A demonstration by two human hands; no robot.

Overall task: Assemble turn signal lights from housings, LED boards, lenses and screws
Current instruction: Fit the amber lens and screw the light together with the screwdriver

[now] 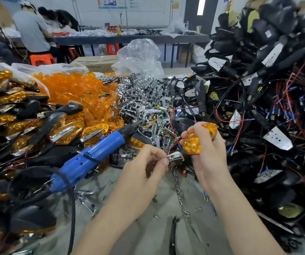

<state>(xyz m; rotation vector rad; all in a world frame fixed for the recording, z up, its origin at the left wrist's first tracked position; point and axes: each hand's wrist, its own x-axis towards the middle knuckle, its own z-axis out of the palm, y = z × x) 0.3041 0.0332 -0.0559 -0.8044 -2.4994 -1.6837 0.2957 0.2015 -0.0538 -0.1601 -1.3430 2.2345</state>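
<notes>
My right hand (206, 144) grips an amber-lensed turn signal light (194, 142) above the table's middle, with red and black wires trailing from it. My left hand (148, 164) pinches a small chrome trim piece (176, 156) against the light's lower end. A blue electric screwdriver (93, 157) lies to the left, tip pointing up and right, cable looping toward me. Loose screws (178, 190) are scattered on the grey table (148, 227) below my hands.
Finished amber lights (19, 129) pile up on the left, loose orange lenses (70, 87) behind them. Chrome reflectors (144, 96) heap in the middle. Black housings with LED boards and wires (267, 89) tower on the right. People sit at a far table (111, 38).
</notes>
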